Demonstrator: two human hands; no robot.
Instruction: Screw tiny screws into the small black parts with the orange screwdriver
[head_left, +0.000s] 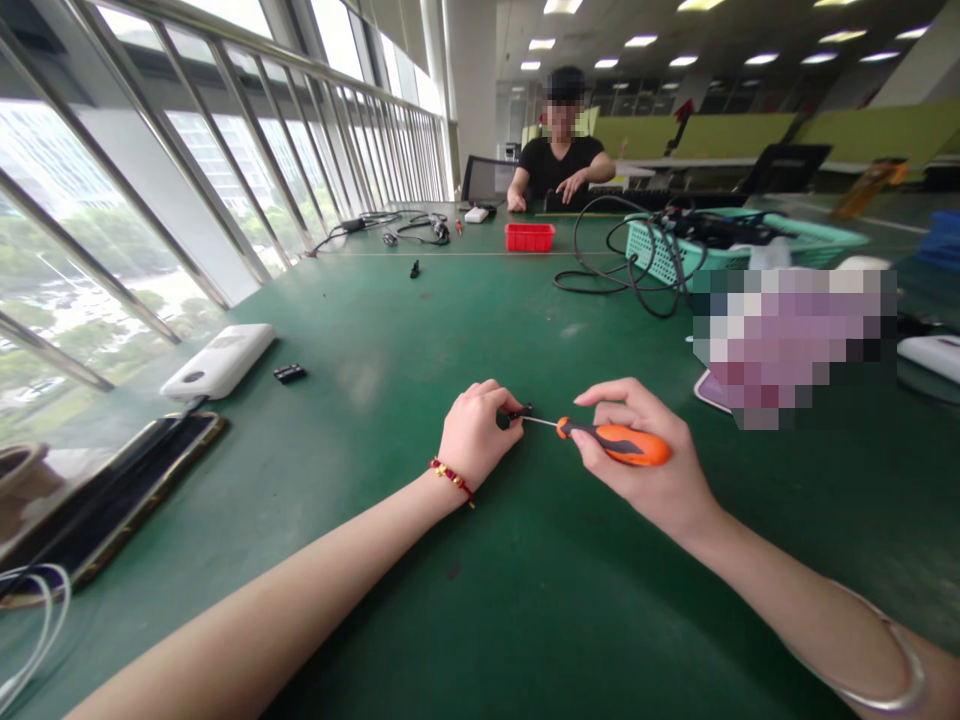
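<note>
Head view shows the left hand (474,432) curled shut around a small black part (517,414) resting on the green table mat (420,330). Just beside it, the right hand (645,455) grips an orange-handled screwdriver (600,438), its thin metal tip touching that part.

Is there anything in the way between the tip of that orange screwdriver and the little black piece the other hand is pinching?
Nothing visible does. The right hand grips the orange-handled screwdriver, whose thin metal shaft runs straight to the small black part pinched in the left hand. Only bare green table lies beneath them.
</note>
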